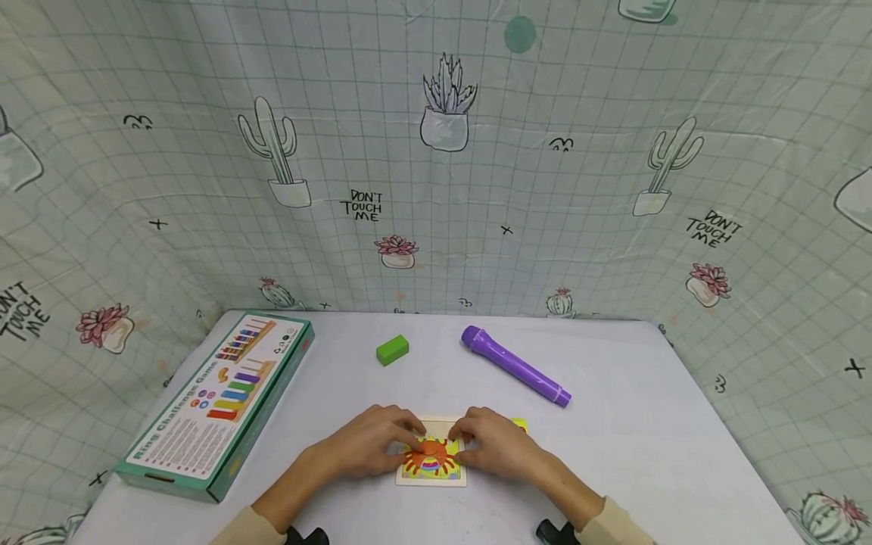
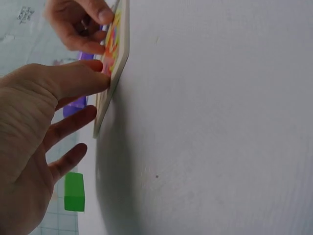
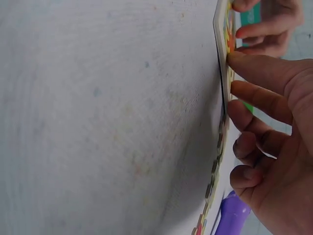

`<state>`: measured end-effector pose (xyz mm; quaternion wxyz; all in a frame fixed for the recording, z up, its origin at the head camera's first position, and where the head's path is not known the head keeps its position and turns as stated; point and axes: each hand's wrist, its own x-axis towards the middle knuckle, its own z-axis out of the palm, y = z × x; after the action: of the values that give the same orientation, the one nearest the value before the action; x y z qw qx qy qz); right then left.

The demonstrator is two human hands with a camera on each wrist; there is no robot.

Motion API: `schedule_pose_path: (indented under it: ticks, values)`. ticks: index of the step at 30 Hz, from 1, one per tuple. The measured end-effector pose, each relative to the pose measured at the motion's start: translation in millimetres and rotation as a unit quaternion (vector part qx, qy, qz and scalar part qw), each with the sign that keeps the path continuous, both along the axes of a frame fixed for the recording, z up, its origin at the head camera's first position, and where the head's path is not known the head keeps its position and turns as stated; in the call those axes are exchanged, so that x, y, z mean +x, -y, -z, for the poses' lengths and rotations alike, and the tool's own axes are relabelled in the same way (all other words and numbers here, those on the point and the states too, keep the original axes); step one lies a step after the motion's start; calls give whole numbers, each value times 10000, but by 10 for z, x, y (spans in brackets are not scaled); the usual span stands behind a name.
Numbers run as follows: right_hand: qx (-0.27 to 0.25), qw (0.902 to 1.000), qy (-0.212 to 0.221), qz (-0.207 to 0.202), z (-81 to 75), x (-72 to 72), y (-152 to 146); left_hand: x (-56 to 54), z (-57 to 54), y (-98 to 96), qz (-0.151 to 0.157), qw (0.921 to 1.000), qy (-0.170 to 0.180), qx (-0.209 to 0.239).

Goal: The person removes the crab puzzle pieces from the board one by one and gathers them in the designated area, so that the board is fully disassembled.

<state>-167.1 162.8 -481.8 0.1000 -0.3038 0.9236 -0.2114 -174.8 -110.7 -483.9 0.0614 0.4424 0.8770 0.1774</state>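
A small square crab puzzle [image 1: 431, 471] with a pale wooden border lies flat on the white table. Its picture is an orange-red crab on yellow. My left hand [image 1: 377, 441] reaches in from the left, its thumb and forefinger touching the picture. From the other side, my right hand [image 1: 502, 446] rests thumb and fingertips on the puzzle's right part. In the left wrist view, the other fingers of the left hand [image 2: 36, 122] are spread above the table. Behind the right hand, a yellow piece [image 1: 520, 424] is partly hidden.
A flat Ring Challenge Game box [image 1: 218, 401] lies along the left edge. Toward the back are a green block [image 1: 392, 350] and a purple toy microphone [image 1: 515, 365]. Thin flat pieces [image 3: 212, 181] lie beside the puzzle. Patterned cloth [image 1: 436, 189] surrounds the table.
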Motion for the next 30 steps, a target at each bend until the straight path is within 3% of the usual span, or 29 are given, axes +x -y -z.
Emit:
schedule_pose_path:
  ticks: [6,12,20,30]
  values:
    - [17,9999,-53,85,-8,30,21,16,45,-49,295,9995,76,71]
    - [-36,9999,-38,89,-5,32,33,38,77,-61,440,9989,-128,120]
    - [-73,10000,-29,58,10,17,36,52,75,-65,412,9987,-262,106]
    - [20,10000,-3,89,23,-3,43,57,49,-105,239,9993,-169,229]
